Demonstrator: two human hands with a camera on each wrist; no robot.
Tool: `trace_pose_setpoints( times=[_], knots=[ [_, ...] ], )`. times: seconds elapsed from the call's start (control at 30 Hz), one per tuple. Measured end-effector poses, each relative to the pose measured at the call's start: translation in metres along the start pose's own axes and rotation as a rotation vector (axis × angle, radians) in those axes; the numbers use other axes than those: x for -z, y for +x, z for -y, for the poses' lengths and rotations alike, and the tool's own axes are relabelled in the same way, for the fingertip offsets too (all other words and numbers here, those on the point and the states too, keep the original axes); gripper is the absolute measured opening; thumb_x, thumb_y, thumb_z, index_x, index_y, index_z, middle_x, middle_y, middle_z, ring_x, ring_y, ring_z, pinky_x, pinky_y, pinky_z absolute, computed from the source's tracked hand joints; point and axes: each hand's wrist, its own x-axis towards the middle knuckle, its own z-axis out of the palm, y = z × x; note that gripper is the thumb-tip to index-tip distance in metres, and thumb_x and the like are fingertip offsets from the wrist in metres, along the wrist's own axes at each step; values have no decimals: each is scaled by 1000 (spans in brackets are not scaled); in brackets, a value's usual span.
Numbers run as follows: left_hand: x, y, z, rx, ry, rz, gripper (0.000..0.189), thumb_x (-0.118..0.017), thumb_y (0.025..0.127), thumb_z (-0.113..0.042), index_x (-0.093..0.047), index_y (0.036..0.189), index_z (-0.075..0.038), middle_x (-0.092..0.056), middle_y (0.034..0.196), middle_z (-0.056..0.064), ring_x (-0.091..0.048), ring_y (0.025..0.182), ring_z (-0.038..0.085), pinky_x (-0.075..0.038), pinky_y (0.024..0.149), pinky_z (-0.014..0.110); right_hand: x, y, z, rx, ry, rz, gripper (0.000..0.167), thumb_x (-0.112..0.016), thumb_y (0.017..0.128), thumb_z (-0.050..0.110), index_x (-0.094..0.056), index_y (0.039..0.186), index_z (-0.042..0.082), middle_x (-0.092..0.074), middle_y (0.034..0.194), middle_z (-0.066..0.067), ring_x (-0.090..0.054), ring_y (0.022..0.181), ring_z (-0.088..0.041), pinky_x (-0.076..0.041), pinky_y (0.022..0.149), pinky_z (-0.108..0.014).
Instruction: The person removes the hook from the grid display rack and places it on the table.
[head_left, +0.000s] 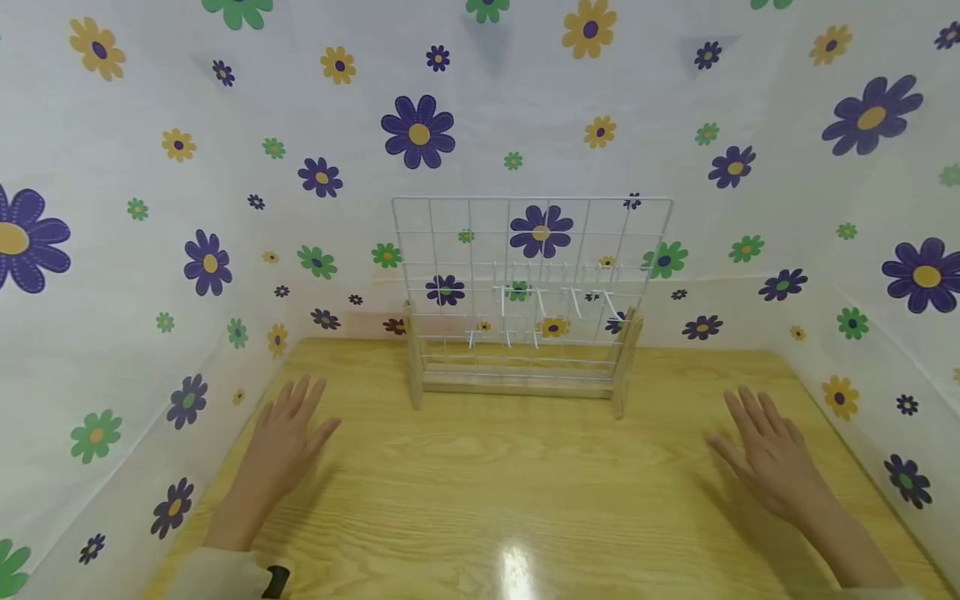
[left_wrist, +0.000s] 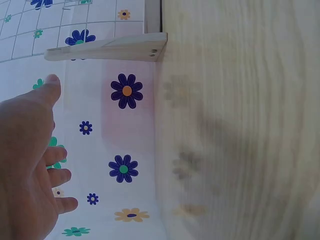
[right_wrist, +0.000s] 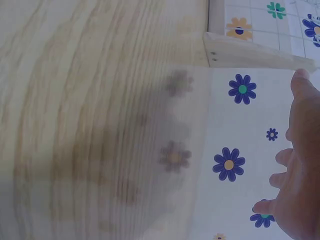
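Observation:
Toward the back of the wooden table stands a white wire grid rack (head_left: 450, 264) on a light wooden base (head_left: 517, 388), with several white hooks (head_left: 540, 304) on its wires. My left hand (head_left: 281, 437) is over the table's left side, palm down, fingers extended and thumb apart, holding nothing. On the right side my right hand (head_left: 768, 458) is held much the same way, fingers straight, with nothing in it. Each wrist view shows the hand's thumb near the rack's wooden upright in that picture, the left upright (left_wrist: 110, 50) and the right upright (right_wrist: 255, 52).
White sheeting printed with purple, yellow and green flowers (head_left: 418, 133) hangs behind the table and along both sides. The wood-grain tabletop (head_left: 480, 475) has a bright light reflection near the front. A dark band (head_left: 276, 581) shows at the left sleeve.

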Motion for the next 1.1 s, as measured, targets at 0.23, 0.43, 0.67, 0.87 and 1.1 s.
trace_pose_setpoints(
  times=[0.23, 0.43, 0.67, 0.87, 1.1],
  knots=[
    [-2, 13, -11, -11, -15, -5, 69, -52, 109, -41, -31, 160, -1, -25, 164, 30, -19, 150, 53, -19, 118, 74, 0, 10, 9, 31, 53, -23, 74, -48, 111, 34, -10, 164, -1, -8, 167, -31, 1, 153, -51, -9, 114, -81],
    [-5, 25, -23, -23, -42, -15, 69, -52, 109, -40, -30, 161, 0, -25, 164, 30, -19, 151, 51, -18, 120, 70, 0, 18, 19, 62, 86, -61, 73, -49, 111, 32, -12, 164, -2, -10, 167, -32, -2, 154, -50, -10, 116, -78],
    [-4, 45, -41, -47, -87, -38, 68, -52, 109, -38, -30, 161, -1, -26, 163, 31, -21, 151, 50, -18, 121, 69, 2, 33, 39, 100, 112, -74, 72, -49, 111, 31, -15, 162, -6, -14, 165, -35, -6, 153, -52, -9, 121, -72],
    [-8, 62, -56, -83, -126, -87, 69, -57, 107, -32, -29, 161, 1, -27, 164, 27, -24, 151, 47, -21, 123, 64, 0, 46, 59, 142, 140, -116, 72, -54, 109, 31, -22, 160, -8, -23, 162, -35, -14, 152, -52, -15, 121, -70],
    [-9, 81, -71, -116, -174, -145, 67, -57, 108, -31, -30, 161, 1, -28, 165, 23, -27, 152, 42, -25, 124, 59, -2, 62, 82, 205, 195, -226, 69, -58, 107, 29, -28, 159, -5, -32, 158, -34, -29, 144, -55, -23, 120, -68]
  ],
)
